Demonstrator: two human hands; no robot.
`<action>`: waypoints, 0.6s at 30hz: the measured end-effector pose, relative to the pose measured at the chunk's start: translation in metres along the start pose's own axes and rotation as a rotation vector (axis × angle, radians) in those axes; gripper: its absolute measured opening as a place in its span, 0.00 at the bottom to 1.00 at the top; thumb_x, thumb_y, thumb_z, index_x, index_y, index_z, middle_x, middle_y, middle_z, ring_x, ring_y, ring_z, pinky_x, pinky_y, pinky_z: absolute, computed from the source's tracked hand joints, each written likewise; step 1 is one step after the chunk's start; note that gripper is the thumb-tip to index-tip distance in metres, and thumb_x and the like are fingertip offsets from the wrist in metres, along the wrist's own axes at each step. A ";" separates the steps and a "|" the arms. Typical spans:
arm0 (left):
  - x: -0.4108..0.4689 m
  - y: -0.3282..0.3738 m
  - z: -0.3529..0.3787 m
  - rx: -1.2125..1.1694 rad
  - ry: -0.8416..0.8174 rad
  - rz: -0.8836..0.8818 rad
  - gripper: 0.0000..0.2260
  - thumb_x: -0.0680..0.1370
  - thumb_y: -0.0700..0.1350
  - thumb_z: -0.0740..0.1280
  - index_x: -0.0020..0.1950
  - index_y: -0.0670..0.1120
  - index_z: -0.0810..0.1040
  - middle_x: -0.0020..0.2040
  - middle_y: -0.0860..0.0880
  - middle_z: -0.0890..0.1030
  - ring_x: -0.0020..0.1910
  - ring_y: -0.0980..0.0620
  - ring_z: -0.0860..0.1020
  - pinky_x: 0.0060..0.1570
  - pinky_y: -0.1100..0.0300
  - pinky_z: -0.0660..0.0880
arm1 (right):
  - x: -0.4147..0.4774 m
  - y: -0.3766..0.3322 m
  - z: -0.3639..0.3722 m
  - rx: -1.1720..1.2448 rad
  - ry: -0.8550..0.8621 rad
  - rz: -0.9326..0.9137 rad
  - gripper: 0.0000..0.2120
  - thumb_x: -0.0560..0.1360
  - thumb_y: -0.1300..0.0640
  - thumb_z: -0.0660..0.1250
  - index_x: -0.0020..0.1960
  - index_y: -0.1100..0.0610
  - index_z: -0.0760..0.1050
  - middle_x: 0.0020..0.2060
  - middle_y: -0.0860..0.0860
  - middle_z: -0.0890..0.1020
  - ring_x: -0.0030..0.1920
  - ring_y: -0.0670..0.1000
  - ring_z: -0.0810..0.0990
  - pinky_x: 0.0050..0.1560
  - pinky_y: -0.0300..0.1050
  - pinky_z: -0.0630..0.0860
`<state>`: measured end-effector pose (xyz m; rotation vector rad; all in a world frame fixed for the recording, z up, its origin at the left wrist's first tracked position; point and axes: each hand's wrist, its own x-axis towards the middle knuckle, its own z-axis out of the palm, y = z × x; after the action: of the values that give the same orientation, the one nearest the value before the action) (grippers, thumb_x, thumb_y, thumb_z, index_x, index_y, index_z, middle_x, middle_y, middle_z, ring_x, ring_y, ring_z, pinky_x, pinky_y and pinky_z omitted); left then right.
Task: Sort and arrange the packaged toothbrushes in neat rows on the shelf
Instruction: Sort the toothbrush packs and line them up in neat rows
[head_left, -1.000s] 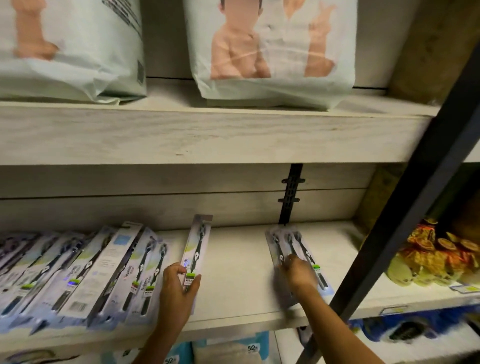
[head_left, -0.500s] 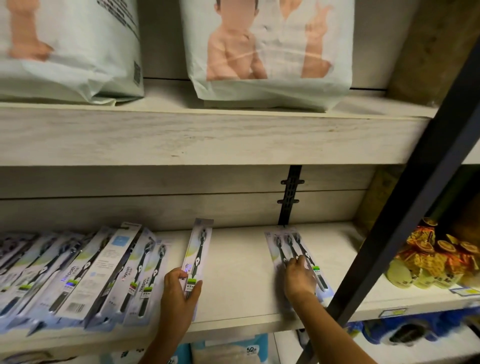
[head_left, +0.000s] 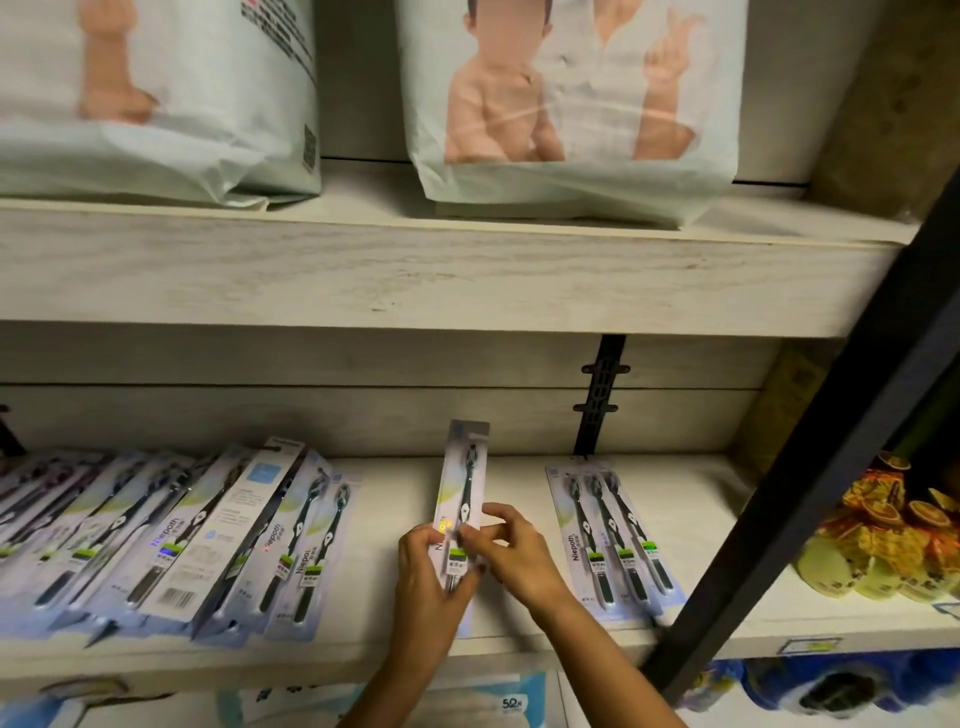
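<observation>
Between the row of packs (head_left: 208, 535) and the three-brush pack (head_left: 608, 540), a single toothbrush pack (head_left: 464, 488) is held just above the bare shelf (head_left: 395, 488), its long axis pointing at the back wall. The left hand (head_left: 428, 587) grips its near end; the right hand (head_left: 514, 556) reaches in from the right, fingers (head_left: 496, 512) pinching the pack's right edge.

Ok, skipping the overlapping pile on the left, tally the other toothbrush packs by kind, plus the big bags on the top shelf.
Single-brush pack, held by the left hand and right hand: 1
Three-brush pack, lying flat on the shelf: 1
Large baby-print bags: 2
Total: 4
</observation>
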<state>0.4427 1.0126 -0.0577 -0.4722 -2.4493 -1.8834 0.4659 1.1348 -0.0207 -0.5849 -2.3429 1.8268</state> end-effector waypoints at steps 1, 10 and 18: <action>-0.001 0.001 0.002 -0.015 -0.011 -0.011 0.26 0.62 0.57 0.70 0.54 0.48 0.67 0.54 0.47 0.74 0.52 0.47 0.77 0.50 0.53 0.76 | 0.001 0.000 0.001 -0.004 0.025 0.008 0.18 0.72 0.49 0.71 0.59 0.51 0.70 0.40 0.49 0.81 0.41 0.47 0.81 0.45 0.42 0.79; -0.008 0.000 -0.006 -0.058 -0.076 -0.027 0.24 0.64 0.46 0.70 0.56 0.52 0.66 0.51 0.51 0.72 0.48 0.57 0.73 0.45 0.68 0.69 | 0.007 0.015 -0.041 -0.327 0.157 0.054 0.23 0.73 0.50 0.69 0.65 0.53 0.69 0.41 0.49 0.80 0.42 0.49 0.80 0.47 0.45 0.79; -0.008 -0.012 -0.016 -0.049 -0.068 -0.099 0.24 0.69 0.33 0.72 0.59 0.48 0.65 0.50 0.48 0.71 0.48 0.53 0.72 0.45 0.67 0.68 | 0.016 0.039 -0.066 -0.694 0.208 0.231 0.13 0.77 0.49 0.63 0.57 0.56 0.72 0.52 0.55 0.81 0.51 0.52 0.80 0.54 0.46 0.77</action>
<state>0.4446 0.9926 -0.0664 -0.4312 -2.5180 -2.0018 0.4812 1.2083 -0.0421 -1.0908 -2.8117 0.8948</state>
